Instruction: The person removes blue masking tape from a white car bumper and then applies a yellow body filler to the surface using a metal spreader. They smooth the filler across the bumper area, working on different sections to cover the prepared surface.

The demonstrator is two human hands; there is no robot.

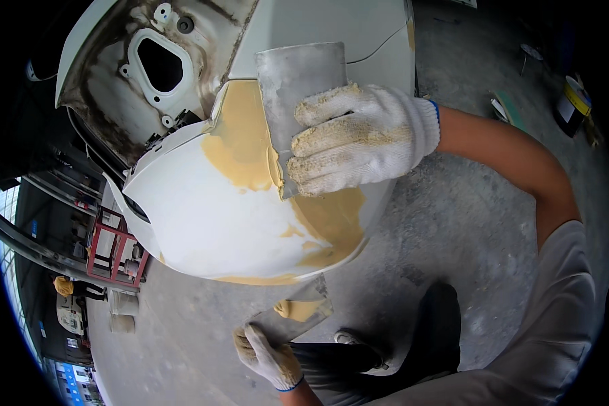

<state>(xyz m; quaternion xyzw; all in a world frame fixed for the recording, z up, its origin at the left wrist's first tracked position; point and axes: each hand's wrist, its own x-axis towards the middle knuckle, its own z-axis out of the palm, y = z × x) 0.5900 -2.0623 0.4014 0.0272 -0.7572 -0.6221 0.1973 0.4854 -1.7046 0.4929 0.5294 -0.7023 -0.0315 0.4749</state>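
My right hand, in a white knit glove stained with filler, is closed on a wide grey spreader. The spreader's left edge lies against a yellow patch of body filler on the white car body panel, and a thick ridge of filler runs along that edge. Lower down, my left hand, also gloved, grips a flat grey plate by its near end. A dab of yellow filler sits on this plate. More filler covers the panel's lower right part.
Up at the left is an opening in the car body with bare metal. A red rack, pale buckets and a person in yellow are at far left. A dark can with a yellow band stands on the concrete floor at right.
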